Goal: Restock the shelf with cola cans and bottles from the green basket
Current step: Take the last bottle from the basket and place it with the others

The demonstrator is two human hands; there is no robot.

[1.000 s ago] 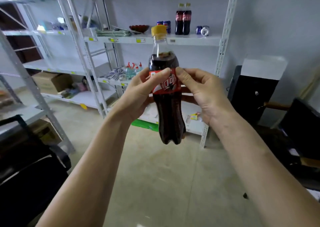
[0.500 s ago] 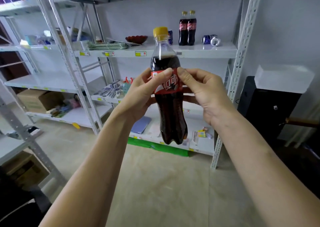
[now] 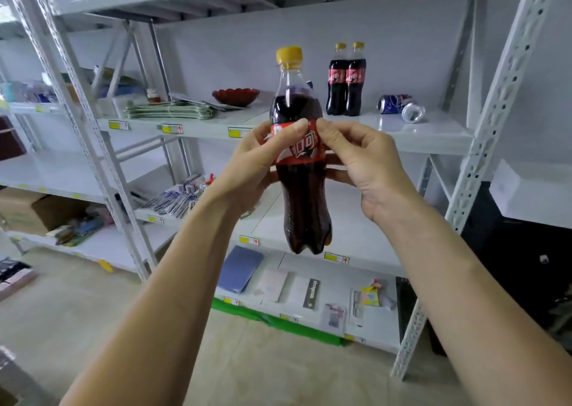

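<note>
Yellow-capped cola bottle (image 3: 305, 188) upright, gripped by both hands.

Single head-worn view, facing forward and slightly down, close before the shelf (image 3: 402, 133).

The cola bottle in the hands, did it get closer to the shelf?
Yes. The held cola bottle has come nearer the shelf: the two standing bottles behind it loom larger and closer than a second ago.

Clear glossy plastic cola bottle (image 3: 301, 170) with a matt yellow cap; white painted perforated metal shelf (image 3: 433, 133), smooth and faintly shiny; crumpled aluminium can (image 3: 396, 104).
</note>
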